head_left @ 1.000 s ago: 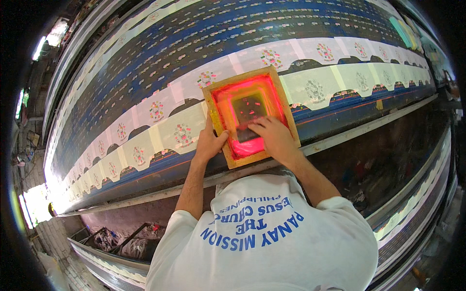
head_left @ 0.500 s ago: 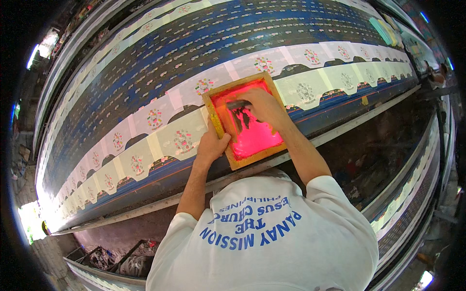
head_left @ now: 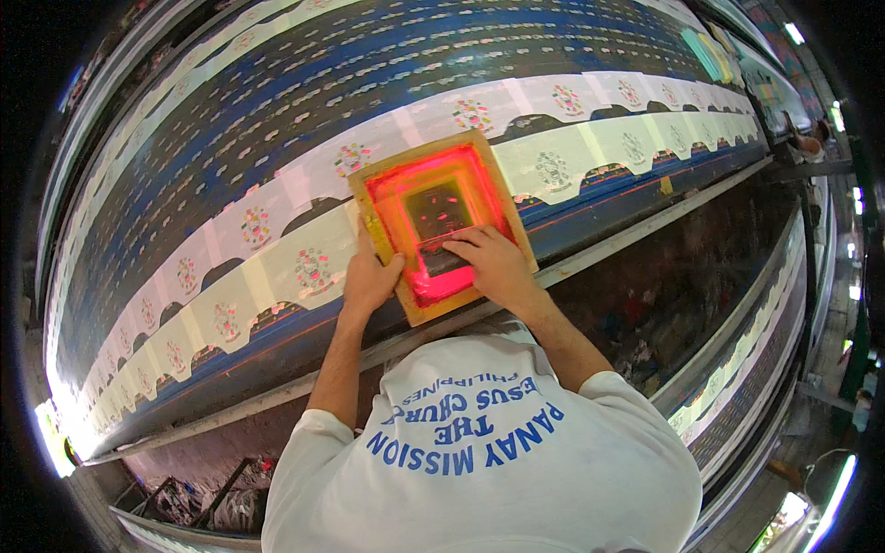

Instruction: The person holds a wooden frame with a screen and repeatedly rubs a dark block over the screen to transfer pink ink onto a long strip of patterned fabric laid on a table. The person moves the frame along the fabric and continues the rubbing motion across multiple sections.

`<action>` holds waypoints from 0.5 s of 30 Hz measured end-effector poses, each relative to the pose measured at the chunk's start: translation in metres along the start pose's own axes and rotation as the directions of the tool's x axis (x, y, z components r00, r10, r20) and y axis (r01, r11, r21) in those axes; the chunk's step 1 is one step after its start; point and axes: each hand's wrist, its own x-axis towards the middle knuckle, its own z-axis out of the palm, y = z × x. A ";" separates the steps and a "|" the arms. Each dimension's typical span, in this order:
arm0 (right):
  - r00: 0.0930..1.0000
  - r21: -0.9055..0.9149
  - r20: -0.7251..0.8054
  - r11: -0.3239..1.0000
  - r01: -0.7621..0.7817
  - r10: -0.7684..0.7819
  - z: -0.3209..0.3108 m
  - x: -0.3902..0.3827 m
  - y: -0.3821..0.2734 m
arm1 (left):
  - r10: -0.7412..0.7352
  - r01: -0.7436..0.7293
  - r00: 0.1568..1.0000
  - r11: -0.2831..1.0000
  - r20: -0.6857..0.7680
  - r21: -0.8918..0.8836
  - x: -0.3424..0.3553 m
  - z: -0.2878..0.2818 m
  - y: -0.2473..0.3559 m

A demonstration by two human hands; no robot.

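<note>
A wooden screen-printing frame (head_left: 418, 158) lies tilted over the nearer row of pale cut pieces (head_left: 297, 241) on the long table. My left hand (head_left: 371, 279) grips its left side, thumb on the near part of the rim. Inside the frame, my right hand (head_left: 493, 264) holds a dark squeegee (head_left: 439, 258) against the mesh, fingers spread over its top. Bright pink ink (head_left: 424, 288) lies at the near end, on my side of the squeegee. Beyond the blade, the dark mesh window (head_left: 438, 208) shows with pink specks. The frame hides the piece beneath it.
Pale pieces with colourful printed motifs (head_left: 472, 114) run in two curved rows along the blue-and-dark table (head_left: 304, 120). A metal rail (head_left: 636, 221) edges the near side. Stacked green and yellow sheets (head_left: 705, 57) lie far right. Another person (head_left: 811, 143) is at the right.
My right hand has drawn the squeegee from the frame's far end towards me, sweeping the pink ink to the near end and exposing the mesh window. My left hand keeps holding the frame.
</note>
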 end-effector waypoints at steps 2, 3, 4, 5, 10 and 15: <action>1.000 -0.004 -0.013 1.000 0.015 -0.015 -0.007 -0.002 0.006 | 0.022 -0.022 0.999 1.000 -0.030 -0.020 0.001 0.008 0.002; 0.999 0.003 -0.028 1.000 0.031 -0.031 -0.011 -0.002 0.010 | 0.066 -0.067 0.996 0.998 -0.063 -0.005 0.001 0.011 0.002; 0.998 0.009 -0.043 0.999 0.047 -0.047 -0.017 -0.005 0.017 | 0.111 -0.111 0.989 0.994 -0.095 0.010 0.002 0.019 0.006; 0.998 0.003 -0.048 0.999 0.037 -0.037 -0.024 -0.010 0.028 | 0.144 -0.145 0.985 0.989 -0.099 -0.001 0.006 0.030 0.012; 0.996 -0.025 -0.084 0.999 0.022 -0.024 -0.077 -0.027 0.098 | 0.307 -0.314 0.937 0.949 -0.166 -0.014 0.038 0.100 0.059; 0.998 -0.023 -0.065 1.000 0.010 -0.012 -0.114 -0.048 0.181 | 0.220 -0.222 0.968 0.975 -0.117 0.000 0.065 0.167 0.120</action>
